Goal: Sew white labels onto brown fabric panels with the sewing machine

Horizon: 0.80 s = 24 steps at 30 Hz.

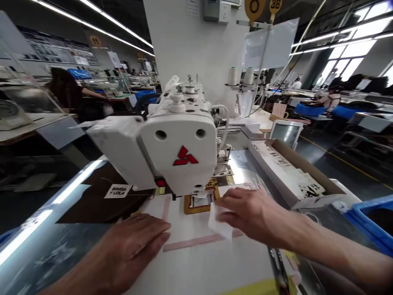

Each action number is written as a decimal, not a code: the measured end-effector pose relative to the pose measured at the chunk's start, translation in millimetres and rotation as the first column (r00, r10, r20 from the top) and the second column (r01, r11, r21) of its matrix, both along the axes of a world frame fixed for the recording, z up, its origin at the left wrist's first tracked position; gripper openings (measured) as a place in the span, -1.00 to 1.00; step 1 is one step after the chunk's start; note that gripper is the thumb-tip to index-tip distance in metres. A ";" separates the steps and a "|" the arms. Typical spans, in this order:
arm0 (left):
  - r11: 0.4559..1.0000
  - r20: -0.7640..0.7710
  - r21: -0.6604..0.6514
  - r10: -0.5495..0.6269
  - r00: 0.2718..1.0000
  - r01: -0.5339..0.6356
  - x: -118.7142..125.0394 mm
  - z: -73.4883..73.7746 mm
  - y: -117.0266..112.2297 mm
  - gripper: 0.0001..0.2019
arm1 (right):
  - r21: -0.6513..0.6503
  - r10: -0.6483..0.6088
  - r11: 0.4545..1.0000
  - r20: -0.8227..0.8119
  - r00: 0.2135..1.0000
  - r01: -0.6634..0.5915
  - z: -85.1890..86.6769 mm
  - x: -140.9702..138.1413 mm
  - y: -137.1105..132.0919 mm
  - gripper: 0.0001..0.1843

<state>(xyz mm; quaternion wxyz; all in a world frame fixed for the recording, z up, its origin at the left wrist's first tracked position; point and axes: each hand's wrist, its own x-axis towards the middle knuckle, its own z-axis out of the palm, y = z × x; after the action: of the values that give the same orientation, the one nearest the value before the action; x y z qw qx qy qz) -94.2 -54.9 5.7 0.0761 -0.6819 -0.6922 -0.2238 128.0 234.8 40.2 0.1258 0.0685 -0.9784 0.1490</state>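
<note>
Small white fabric label (220,223) pinched under right hand (250,215) fingertips, just right of yellow clamp frame (196,205); left hand (135,243) flat, unclenched, farther.

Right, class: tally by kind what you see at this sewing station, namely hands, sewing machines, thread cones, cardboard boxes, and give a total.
Hands: 2, left hand and right hand
Sewing machine: 1
Thread cones: 2
Cardboard box: 1
Total: 6

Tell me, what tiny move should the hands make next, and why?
Probably slide the small white label in the right hand forward into the yellow clamp frame under the sewing machine. The label lies just outside the frame, while the left hand presses flat on the white template.
</note>
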 end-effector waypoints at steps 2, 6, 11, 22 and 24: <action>0.997 -0.051 -0.067 -0.028 0.998 0.025 3.2 -1.2 -2.5 -0.80 | 0.134 -0.005 0.991 -0.049 0.999 0.012 -16.4 -1.3 -14.5 -0.72; 0.998 -0.076 -0.069 -0.011 0.997 0.006 17.4 -4.3 -2.5 -0.78 | 0.108 -0.041 0.993 -0.111 0.993 0.054 -40.6 21.1 -23.8 -0.75; 0.988 -0.177 -0.124 -0.114 0.978 0.093 48.7 -6.7 14.4 -0.67 | 0.203 0.003 0.979 -0.115 0.993 0.020 -55.3 34.1 -37.4 -0.62; 0.984 -0.331 -0.169 -0.109 0.937 0.055 53.0 -18.7 21.8 -0.34 | 0.232 0.036 0.972 -0.257 0.966 0.025 -66.7 15.3 -33.7 -0.16; 0.981 -0.299 -0.181 -0.127 0.946 0.075 51.3 -18.7 21.3 -0.33 | 0.212 0.019 0.977 -0.241 0.970 0.034 -67.3 14.9 -35.0 -0.15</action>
<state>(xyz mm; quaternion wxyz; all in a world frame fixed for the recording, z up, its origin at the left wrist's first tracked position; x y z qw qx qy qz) -42.8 -33.6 -13.0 0.1145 -0.7472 -0.6520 -0.0591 142.9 199.8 -27.1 0.2363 0.0957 -0.9664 0.0324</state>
